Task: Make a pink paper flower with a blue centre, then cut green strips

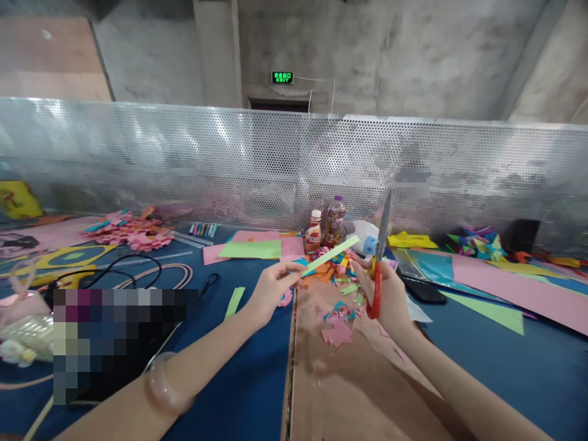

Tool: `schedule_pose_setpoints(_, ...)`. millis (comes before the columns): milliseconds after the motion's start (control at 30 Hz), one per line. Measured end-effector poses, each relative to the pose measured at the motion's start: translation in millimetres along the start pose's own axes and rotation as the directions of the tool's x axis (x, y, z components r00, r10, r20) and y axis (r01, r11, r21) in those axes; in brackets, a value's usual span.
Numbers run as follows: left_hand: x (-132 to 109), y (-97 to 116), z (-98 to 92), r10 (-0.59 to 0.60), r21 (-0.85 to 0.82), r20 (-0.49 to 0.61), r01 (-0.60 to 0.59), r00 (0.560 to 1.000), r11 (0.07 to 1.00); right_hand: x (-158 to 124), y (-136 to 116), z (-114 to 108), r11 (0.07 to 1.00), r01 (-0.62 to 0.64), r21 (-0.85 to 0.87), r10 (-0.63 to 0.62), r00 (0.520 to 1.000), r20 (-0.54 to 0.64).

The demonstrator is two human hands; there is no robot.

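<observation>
Between the fingers of my left hand (pixel 271 288) is a narrow light-green paper strip (pixel 333 254), pointing up to the right. My right hand (pixel 388 291) is closed round the red handle of a pair of scissors (pixel 383 233), whose metal blades point upward and look closed. The scissors stand apart from the strip. Below and between the hands, small colored paper scraps (pixel 337 327) lie on a brown board (pixel 349 392). Another green paper strip (pixel 234 302) rests on the blue table left of the board.
Two drink bottles (pixel 313 233) stand behind the hands, before a perforated metal screen (pixel 206 165). Pink paper cutouts (pixel 131 229) are heaped at the left, near black cables (pixel 124 269). At the right lie a dark phone (pixel 422 289) and pink paper (pixel 514 288).
</observation>
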State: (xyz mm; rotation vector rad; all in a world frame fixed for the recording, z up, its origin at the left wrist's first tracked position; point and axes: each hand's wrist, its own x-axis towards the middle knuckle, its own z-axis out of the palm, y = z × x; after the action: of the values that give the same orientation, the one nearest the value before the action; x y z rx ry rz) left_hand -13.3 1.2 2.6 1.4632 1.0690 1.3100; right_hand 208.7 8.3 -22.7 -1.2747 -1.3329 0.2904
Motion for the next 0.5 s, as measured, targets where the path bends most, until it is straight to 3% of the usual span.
schedule_pose_setpoints(133,-0.6,-0.8,0.1,-0.045,0.041,0.027,0.044,0.999,0.998,-0.9,-4.8,0.6,0.985,0.047,-0.165,-0.038,0.998,0.056)
schedule_pose_setpoints(333,-1.8,-5.6,0.3,-0.066,0.032,0.117,0.062,0.991,0.998,-0.9,-4.3,5.0,0.986,0.04,-0.159,-0.029,0.997,0.071)
schedule_pose_setpoints(500,-6.6,-1.7,3.4,-0.026,-0.015,0.186,0.029,0.982,0.999,-1.5,0.1,6.5,0.994,-0.037,-0.103,0.047,0.995,0.093)
